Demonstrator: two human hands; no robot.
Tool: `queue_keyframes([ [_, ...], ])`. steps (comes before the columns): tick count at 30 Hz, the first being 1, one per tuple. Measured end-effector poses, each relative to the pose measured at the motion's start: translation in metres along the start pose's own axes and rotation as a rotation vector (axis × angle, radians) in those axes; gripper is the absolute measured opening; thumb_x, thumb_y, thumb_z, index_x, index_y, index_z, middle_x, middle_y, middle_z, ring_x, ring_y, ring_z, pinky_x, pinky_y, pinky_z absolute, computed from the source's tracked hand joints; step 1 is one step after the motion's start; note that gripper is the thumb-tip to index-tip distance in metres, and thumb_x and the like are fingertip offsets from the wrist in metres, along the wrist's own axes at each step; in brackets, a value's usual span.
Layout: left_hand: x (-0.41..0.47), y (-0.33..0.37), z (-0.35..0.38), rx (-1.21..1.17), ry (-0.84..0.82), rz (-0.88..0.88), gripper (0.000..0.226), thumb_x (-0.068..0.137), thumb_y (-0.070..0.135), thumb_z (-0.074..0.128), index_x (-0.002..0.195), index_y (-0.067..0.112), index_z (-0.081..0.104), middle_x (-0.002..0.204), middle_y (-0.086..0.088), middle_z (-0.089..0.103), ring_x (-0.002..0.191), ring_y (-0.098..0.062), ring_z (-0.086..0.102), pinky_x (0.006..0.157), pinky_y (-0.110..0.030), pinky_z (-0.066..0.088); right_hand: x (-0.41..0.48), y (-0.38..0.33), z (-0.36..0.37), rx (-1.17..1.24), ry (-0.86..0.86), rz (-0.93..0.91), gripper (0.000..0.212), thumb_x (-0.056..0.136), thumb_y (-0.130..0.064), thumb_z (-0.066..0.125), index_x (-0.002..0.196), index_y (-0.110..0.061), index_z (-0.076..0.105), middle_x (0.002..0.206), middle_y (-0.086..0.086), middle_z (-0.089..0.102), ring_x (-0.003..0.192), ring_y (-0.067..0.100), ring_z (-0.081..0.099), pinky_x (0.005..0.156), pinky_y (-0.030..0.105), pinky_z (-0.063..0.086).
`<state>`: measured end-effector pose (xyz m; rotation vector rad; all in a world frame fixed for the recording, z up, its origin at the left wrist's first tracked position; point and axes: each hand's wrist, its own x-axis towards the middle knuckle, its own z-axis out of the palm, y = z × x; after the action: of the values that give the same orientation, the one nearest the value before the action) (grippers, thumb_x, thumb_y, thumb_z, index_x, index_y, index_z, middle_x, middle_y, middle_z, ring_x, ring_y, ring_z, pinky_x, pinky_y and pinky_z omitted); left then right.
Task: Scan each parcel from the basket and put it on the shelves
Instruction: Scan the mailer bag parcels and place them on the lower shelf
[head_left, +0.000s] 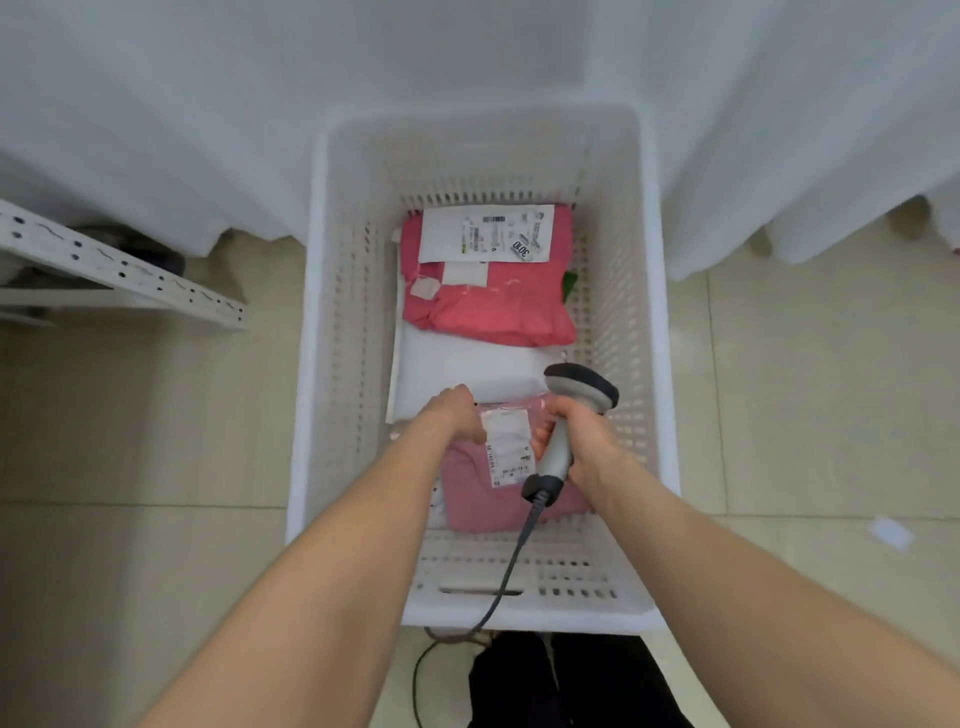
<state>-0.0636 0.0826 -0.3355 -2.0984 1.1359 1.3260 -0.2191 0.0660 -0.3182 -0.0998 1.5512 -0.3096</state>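
Observation:
A white slatted basket (322, 364) stands on the floor below me. At its near end lies a pale pink parcel (483, 493) with a white label. My left hand (454, 415) grips that parcel's far left edge. My right hand (576, 431) holds a grey barcode scanner (558, 447) by its handle over the parcel's right side, its dark head pointing away from me. Beyond them lie a white parcel (467, 369) and a bright pink parcel (493, 306) with a large label.
A white metal shelf frame (119, 270) juts in at the left. White cloth (208, 130) hangs behind and on both sides of the basket. The scanner's cable (498, 587) trails over the basket's near rim to the tiled floor by my dark trousers.

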Motion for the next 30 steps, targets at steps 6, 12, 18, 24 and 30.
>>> queue_keyframes([
  [6,0.067,-0.015,0.045,0.142,0.018,-0.012,0.040,0.077,0.029,0.061,0.111,0.010,0.050,0.117,-0.012,0.053,0.106,-0.030,0.056,0.089,-0.036,0.050,0.066,0.021,-0.003,-0.008,0.005,0.044,0.012,0.087,-0.002,0.056,0.075,-0.001,0.055,0.057,0.009,0.051,0.049,0.018,0.049,0.048,0.028,0.050],
  [12,0.088,-0.026,0.060,0.120,0.015,-0.008,0.035,0.079,0.023,0.063,0.111,0.014,0.054,0.117,-0.006,0.060,0.105,-0.026,0.058,0.086,-0.031,0.050,0.085,0.030,-0.001,-0.017,0.010,0.024,0.004,0.085,0.002,0.057,0.088,0.002,0.057,0.060,0.010,0.054,0.051,0.019,0.052,0.054,0.032,0.053],
  [18,0.052,-0.030,0.027,-0.176,0.073,0.035,0.020,0.082,0.019,0.067,0.067,0.017,0.054,0.086,-0.006,0.059,0.085,-0.025,0.058,0.071,-0.028,0.043,0.043,0.018,-0.003,0.004,0.012,-0.001,0.007,0.086,-0.003,0.058,0.081,0.000,0.057,0.062,0.010,0.053,0.054,0.019,0.052,0.056,0.032,0.053],
  [24,-0.032,-0.026,-0.021,-0.386,0.131,0.169,0.014,0.086,0.010,0.061,0.072,0.010,0.059,0.072,-0.005,0.055,0.075,-0.022,0.050,0.061,-0.026,0.035,-0.048,0.002,0.007,0.025,-0.055,-0.064,0.004,0.088,-0.001,0.056,0.084,-0.001,0.055,0.060,0.009,0.052,0.050,0.018,0.051,0.049,0.028,0.051],
  [30,-0.151,-0.028,-0.104,-0.690,0.233,0.226,0.013,0.094,0.000,0.048,0.093,0.011,0.055,0.093,-0.011,0.062,0.091,-0.024,0.058,0.081,-0.031,0.050,-0.169,-0.025,0.022,0.010,-0.093,-0.145,0.005,0.087,0.000,0.056,0.082,-0.002,0.056,0.064,0.009,0.054,0.053,0.017,0.052,0.053,0.029,0.051],
])
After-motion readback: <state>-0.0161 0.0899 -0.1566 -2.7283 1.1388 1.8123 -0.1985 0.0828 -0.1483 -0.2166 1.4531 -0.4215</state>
